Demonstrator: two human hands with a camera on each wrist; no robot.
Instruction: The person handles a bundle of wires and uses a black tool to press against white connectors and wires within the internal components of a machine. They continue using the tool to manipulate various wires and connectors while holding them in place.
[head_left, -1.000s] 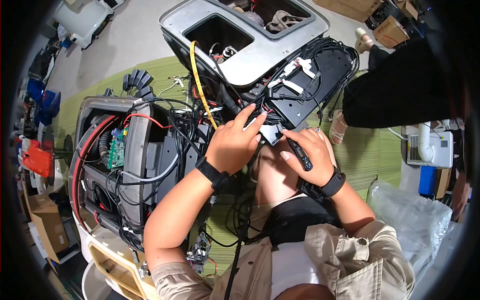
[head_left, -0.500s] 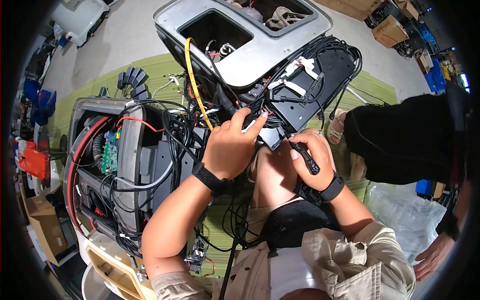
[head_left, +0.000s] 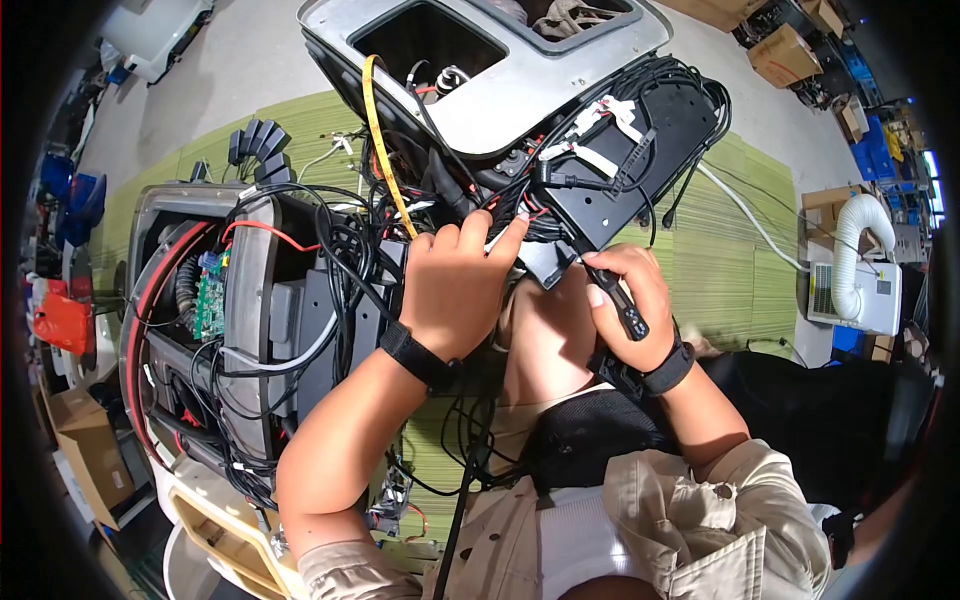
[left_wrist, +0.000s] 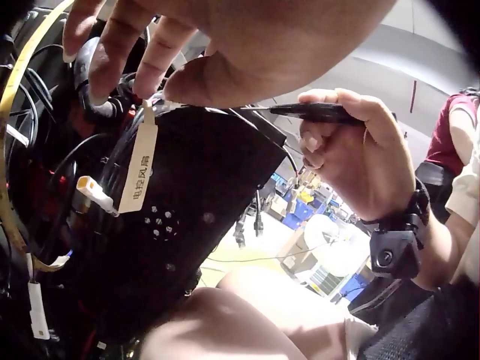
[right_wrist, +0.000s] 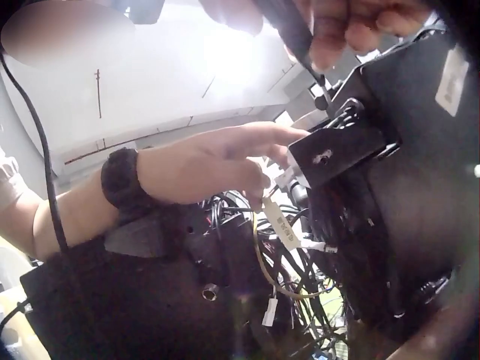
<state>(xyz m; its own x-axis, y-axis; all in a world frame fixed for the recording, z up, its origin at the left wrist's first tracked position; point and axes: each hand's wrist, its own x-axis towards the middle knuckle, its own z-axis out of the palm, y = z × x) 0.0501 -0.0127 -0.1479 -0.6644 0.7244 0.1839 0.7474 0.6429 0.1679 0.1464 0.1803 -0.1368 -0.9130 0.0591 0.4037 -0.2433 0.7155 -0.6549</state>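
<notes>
My left hand [head_left: 452, 292] lies over the cable bundle at a small metal box [head_left: 548, 262], its thumb and fingers pinching the near end of the box [right_wrist: 337, 154] in the right wrist view. A white label with black characters [left_wrist: 141, 169] hangs just beneath its fingertips. My right hand [head_left: 636, 312] grips a black pen-like tool [head_left: 624, 308]. The thin shaft of this tool [left_wrist: 319, 112] points towards the left fingertips. Its tip is near the box's edge; whether they touch I cannot tell.
A silver-framed housing [head_left: 490, 110] stands ahead beside a black panel [head_left: 610, 200] looped with cables. An opened housing with a green circuit board [head_left: 210, 295] is at left. A yellow strap [head_left: 378, 140] arches beside the left hand. Another person in black [head_left: 810, 410] is at right.
The fingers of the left hand have drawn in somewhat. The right hand still holds the tool, now slightly further right. The person in black has moved from upper right to lower right.
</notes>
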